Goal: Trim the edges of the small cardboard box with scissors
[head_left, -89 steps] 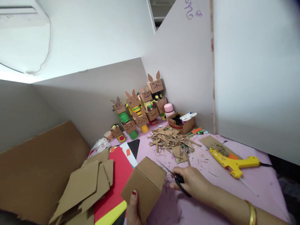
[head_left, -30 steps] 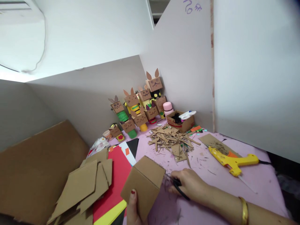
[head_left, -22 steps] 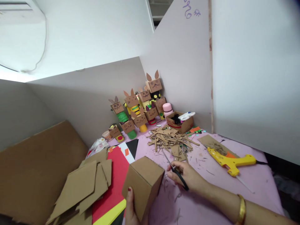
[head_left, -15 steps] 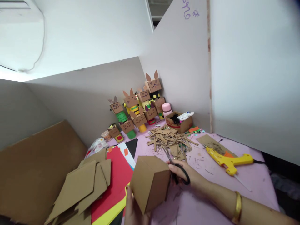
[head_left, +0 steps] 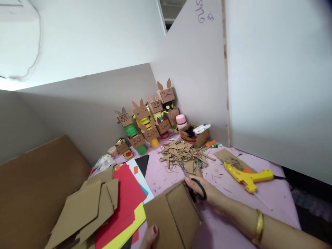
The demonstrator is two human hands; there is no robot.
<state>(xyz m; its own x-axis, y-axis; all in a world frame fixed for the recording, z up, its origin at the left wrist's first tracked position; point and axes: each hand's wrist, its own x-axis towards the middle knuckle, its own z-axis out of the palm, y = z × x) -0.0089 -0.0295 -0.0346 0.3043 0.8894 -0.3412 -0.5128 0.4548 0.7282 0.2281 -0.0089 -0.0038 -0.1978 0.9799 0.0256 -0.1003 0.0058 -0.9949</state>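
Brown cube-shaped cardboard box (head_left: 172,214) tilts at lower centre of the frame, the left hand (head_left: 150,238) holding it, thumb on its face, fingers hidden. At its upper-right corner, the right hand (head_left: 210,193) curls round black-handled metal scissors (head_left: 201,187), long axis slanting up-left past the box.

Plain brown box (head_left: 160,211), black-handled scissors (head_left: 204,194), lilac counter (head_left: 282,204).
The left hand (head_left: 148,239) shows a dark red nail (head_left: 155,228); the bracelet (head_left: 258,226) is gold, the glue gun (head_left: 245,177) bright yellow. Paper sheets (head_left: 127,193) run red, yellow, white and black. The cardboard figures (head_left: 150,134) are brown-headed with dark drawn faces (head_left: 166,94); one body (head_left: 130,130) is scalloped green, another yellow with dark and green bands. The pink bottle (head_left: 181,121) has a dark band; purple writing (head_left: 200,16) marks the pale grey panel (head_left: 202,69).
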